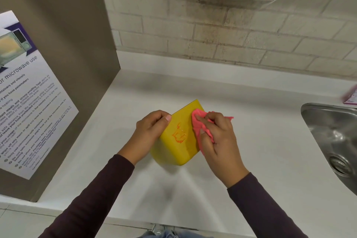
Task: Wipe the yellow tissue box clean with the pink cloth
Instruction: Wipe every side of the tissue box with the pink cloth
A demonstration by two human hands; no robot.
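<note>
The yellow tissue box [178,147] is tilted above the white counter, one broad face turned up toward me. An orange sticky squiggle [179,133] marks that face. My left hand [149,133] grips the box's left side, thumb on the upper edge. My right hand [216,137] holds the bunched pink cloth [201,131] and presses it against the box's right edge, beside the orange mark. Part of the cloth is hidden under my fingers.
A steel sink [334,141] with its drain lies at the right. A grey panel bearing a microwave-use notice [25,98] stands on the left. A pink packet [350,99] lies behind the sink. Tiled wall runs along the back of the white counter [193,189].
</note>
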